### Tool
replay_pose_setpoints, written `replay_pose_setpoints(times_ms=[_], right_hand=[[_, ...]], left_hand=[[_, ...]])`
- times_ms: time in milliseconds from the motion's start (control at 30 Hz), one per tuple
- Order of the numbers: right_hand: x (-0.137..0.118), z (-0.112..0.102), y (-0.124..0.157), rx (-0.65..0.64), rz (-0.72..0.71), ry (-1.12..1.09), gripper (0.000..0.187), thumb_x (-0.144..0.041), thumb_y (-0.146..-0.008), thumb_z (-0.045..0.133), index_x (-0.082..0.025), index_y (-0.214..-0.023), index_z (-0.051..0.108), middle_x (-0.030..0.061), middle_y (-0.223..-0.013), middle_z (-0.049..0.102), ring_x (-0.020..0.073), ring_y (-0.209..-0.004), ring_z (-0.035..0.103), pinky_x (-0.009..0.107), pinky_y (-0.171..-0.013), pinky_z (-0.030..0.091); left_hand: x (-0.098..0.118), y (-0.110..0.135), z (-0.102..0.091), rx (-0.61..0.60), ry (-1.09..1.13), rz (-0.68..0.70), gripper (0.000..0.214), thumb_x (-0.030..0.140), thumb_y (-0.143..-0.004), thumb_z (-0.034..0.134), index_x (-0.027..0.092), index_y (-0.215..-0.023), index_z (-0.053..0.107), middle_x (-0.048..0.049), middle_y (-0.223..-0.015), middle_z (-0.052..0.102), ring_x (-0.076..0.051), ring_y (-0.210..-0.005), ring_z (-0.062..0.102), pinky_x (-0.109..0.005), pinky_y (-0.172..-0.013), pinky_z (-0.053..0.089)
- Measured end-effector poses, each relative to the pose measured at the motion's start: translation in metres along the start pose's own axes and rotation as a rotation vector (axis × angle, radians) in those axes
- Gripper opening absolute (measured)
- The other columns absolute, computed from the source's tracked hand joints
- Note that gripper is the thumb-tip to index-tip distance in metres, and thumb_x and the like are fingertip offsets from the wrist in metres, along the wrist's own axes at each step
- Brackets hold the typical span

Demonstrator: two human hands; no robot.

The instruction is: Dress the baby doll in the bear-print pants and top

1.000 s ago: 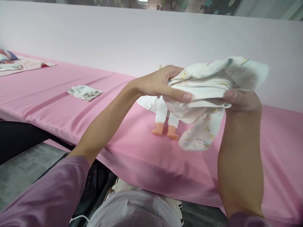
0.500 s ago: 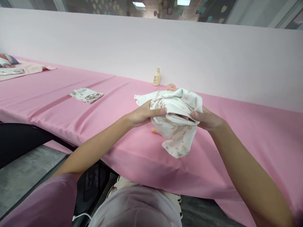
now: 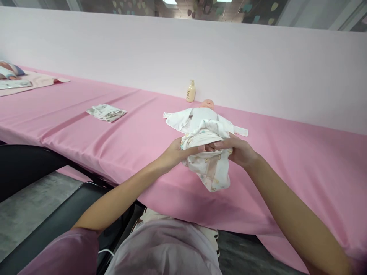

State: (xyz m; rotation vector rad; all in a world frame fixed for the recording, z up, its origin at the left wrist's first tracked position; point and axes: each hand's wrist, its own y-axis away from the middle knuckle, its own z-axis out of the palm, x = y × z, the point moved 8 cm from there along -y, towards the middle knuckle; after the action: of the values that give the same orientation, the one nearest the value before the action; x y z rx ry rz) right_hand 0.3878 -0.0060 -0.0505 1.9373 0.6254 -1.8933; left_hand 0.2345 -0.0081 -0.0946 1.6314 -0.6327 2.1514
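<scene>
The small printed baby garment (image 3: 212, 172) is held by both hands in the middle of the frame. In the picture from one second ago it is lifted up high, close to the camera, and two orange doll feet are seen under it. Now it is brought down low, onto the bottom end of the baby doll (image 3: 204, 119). The feet are hidden by it, so the legs are covered or are just being covered. Which one cannot be told.

The bunched top edge of the garment is pinched by the left hand (image 3: 175, 152), with the thumb on top and the fingers tucked under. The same edge is gripped from the other side by the right hand (image 3: 238, 151), with its fingers closed tight on the cloth. The two hands are almost touching.

The doll is laid on its back on the pink table cover (image 3: 137, 130), with its head toward the white wall. A small cream bottle (image 3: 190, 91) is stood just behind the head. A folded cloth (image 3: 106, 113) is left well apart, toward the left of the frame.
</scene>
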Motion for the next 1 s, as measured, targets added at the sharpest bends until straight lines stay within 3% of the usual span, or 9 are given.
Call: replay_pose_setpoints(times_ms=[67, 133, 200, 333, 433, 567, 800, 900, 1000], right_hand=[[0.009, 0.003, -0.001, 0.026, 0.052, 0.027, 0.034, -0.044, -0.082, 0.09, -0.016, -0.095, 0.076, 0.007, -0.093, 0.075, 0.0224, -0.085, 0.07, 0.03, -0.073, 0.057], [0.019, 0.003, -0.001, 0.066, 0.12, 0.092, 0.04, -0.046, -0.087, 0.089, -0.018, -0.113, 0.078, 0.008, -0.109, 0.078, 0.0253, -0.098, 0.074, 0.031, -0.081, 0.058], [0.028, 0.003, 0.0, 0.119, 0.15, 0.204, 0.044, -0.049, -0.09, 0.087, -0.02, -0.12, 0.076, 0.0071, -0.115, 0.079, 0.0262, -0.104, 0.074, 0.031, -0.084, 0.057], [0.044, 0.002, 0.0, 0.334, 0.126, 0.542, 0.033, -0.049, -0.089, 0.081, -0.02, -0.103, 0.071, 0.0018, -0.095, 0.075, 0.0214, -0.086, 0.067, 0.029, -0.071, 0.049], [0.057, 0.008, -0.002, 0.432, 0.155, 0.675, 0.028, -0.045, -0.09, 0.076, -0.022, -0.1, 0.065, -0.0014, -0.085, 0.07, 0.0187, -0.075, 0.062, 0.03, -0.065, 0.045], [0.07, 0.012, -0.007, 0.438, 0.198, 0.726, 0.02, -0.038, -0.094, 0.071, -0.022, -0.104, 0.064, -0.0009, -0.091, 0.072, 0.0183, -0.078, 0.064, 0.03, -0.068, 0.044], [0.078, 0.006, -0.014, 0.437, 0.197, 1.03, 0.018, -0.038, -0.101, 0.068, -0.022, -0.1, 0.06, 0.0025, -0.098, 0.072, 0.0206, -0.086, 0.064, 0.032, -0.07, 0.038], [0.083, 0.008, -0.016, 0.422, 0.249, 1.142, 0.017, -0.034, -0.102, 0.067, -0.021, -0.108, 0.059, 0.0061, -0.102, 0.073, 0.0237, -0.088, 0.066, 0.033, -0.07, 0.038], [0.085, 0.01, -0.018, 0.42, 0.309, 1.233, 0.028, -0.033, -0.101, 0.067, -0.018, -0.122, 0.056, 0.0108, -0.108, 0.073, 0.0286, -0.094, 0.068, 0.034, -0.072, 0.039]], left_hand=[[-0.004, 0.002, -0.005, 0.05, -0.027, -0.002, 0.043, 0.048, -0.089, 0.09, 0.014, -0.114, 0.081, -0.012, -0.116, 0.083, -0.029, -0.107, 0.077, -0.032, -0.087, 0.06], [-0.005, 0.004, -0.012, 0.092, -0.107, -0.001, 0.038, 0.05, -0.093, 0.082, 0.014, -0.102, 0.077, -0.0102, -0.105, 0.081, -0.027, -0.099, 0.076, -0.031, -0.085, 0.058], [-0.005, 0.006, -0.019, 0.108, -0.214, 0.003, 0.035, 0.05, -0.098, 0.073, 0.015, -0.1, 0.075, -0.0085, -0.104, 0.08, -0.025, -0.099, 0.074, -0.03, -0.085, 0.056], [-0.016, 0.009, -0.032, 0.14, -0.442, -0.055, 0.027, 0.041, -0.1, 0.061, 0.016, -0.103, 0.073, -0.0059, -0.101, 0.078, -0.024, -0.093, 0.071, -0.029, -0.079, 0.052], [-0.029, 0.01, -0.045, 0.221, -0.654, -0.119, 0.023, 0.036, -0.098, 0.058, 0.018, -0.103, 0.071, -0.0044, -0.097, 0.077, -0.023, -0.085, 0.069, -0.03, -0.072, 0.049], [-0.042, 0.007, -0.053, 0.216, -0.808, -0.166, 0.025, 0.041, -0.096, 0.062, 0.02, -0.106, 0.072, -0.0045, -0.1, 0.079, -0.025, -0.09, 0.072, -0.031, -0.074, 0.05], [-0.046, 0.001, -0.07, 0.273, -0.954, -0.184, 0.037, 0.051, -0.092, 0.073, 0.022, -0.114, 0.067, -0.0051, -0.105, 0.08, -0.029, -0.096, 0.075, -0.033, -0.074, 0.047], [-0.047, -0.005, -0.069, 0.21, -1.052, -0.162, 0.03, 0.05, -0.098, 0.065, 0.023, -0.112, 0.064, -0.0055, -0.102, 0.079, -0.03, -0.093, 0.075, -0.034, -0.076, 0.048], [-0.047, -0.015, -0.067, 0.107, -1.161, -0.167, 0.021, 0.043, -0.102, 0.057, 0.022, -0.103, 0.063, -0.007, -0.101, 0.079, -0.031, -0.095, 0.076, -0.036, -0.082, 0.05]])
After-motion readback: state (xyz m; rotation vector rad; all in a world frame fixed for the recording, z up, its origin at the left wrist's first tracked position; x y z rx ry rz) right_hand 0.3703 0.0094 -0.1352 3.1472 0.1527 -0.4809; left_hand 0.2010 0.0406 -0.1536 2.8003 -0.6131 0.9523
